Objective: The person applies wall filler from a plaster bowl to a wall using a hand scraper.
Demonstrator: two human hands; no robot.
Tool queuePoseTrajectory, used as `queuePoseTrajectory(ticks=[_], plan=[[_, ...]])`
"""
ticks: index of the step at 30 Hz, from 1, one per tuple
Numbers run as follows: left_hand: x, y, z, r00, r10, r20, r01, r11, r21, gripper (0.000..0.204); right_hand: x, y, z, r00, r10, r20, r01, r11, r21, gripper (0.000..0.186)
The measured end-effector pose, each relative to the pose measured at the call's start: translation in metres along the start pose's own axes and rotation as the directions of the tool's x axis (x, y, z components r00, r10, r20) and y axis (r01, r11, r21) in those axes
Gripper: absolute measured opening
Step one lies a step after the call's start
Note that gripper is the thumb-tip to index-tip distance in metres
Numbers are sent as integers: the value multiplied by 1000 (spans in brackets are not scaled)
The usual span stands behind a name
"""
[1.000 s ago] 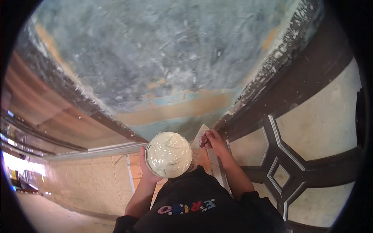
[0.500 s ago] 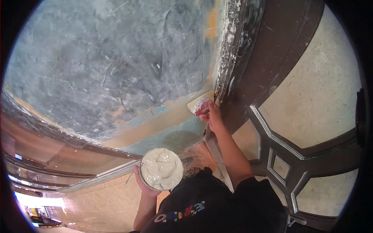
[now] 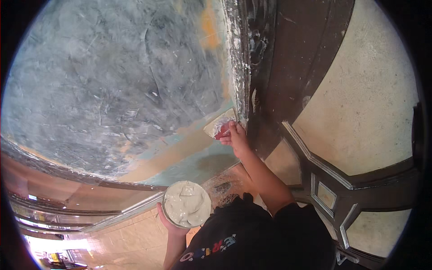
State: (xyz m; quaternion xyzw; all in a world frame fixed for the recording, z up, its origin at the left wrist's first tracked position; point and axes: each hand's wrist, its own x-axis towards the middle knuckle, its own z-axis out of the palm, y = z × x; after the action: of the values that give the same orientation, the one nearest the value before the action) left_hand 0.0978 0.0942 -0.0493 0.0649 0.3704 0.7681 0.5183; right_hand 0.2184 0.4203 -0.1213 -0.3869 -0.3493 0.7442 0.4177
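Note:
My right hand (image 3: 237,138) is closed around a putty knife (image 3: 220,126) with a red handle part and a wide blade smeared with whitish filler. Its blade lies against the wall panel (image 3: 121,81), close to the dark upright frame at the panel's right side. A beige band of filler (image 3: 175,156) runs leftward from the blade across the greenish lower part of the panel. Low in front of me, my left hand (image 3: 173,221) supports a round tub (image 3: 164,211) from its left side and below. Creamy white filler (image 3: 186,202) fills it, with soft folds on top.
A dark wooden frame (image 3: 288,67), spotted with white near the panel, rises on the right. Beyond it are cream panels (image 3: 355,90) with dark, pale-edged mouldings. A ledge (image 3: 234,180) runs below the panel, and light floor tiles (image 3: 130,238) lie lower left.
The view has shifted, so the panel and frame sit further left. My right hand still has the putty knife against the panel near the frame; the tub stays in my left hand.

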Motion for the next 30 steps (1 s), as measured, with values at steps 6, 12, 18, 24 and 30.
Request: queuePoseTrajectory(ticks=[6,12,18,24,30], plan=[[2,-3,16,1000,-9,6,9,1000,9,76,9,71,-49,941,310,-139,-313,950,0,39],[1,-3,22,999,-43,-4,43,999,-19,76,5,40,-23,984,175,-34,-171,980,98,33],[6,-5,30,998,-61,-10,61,998,1,78,29,76,-53,958,253,-135,-255,967,-4,39],[5,-6,26,998,-66,2,66,998,11,78,5,72,-49,964,245,-100,-243,970,33,40],[7,-7,28,997,-73,-10,74,996,45,77,32,34,-23,992,94,-89,-91,995,40,39]])
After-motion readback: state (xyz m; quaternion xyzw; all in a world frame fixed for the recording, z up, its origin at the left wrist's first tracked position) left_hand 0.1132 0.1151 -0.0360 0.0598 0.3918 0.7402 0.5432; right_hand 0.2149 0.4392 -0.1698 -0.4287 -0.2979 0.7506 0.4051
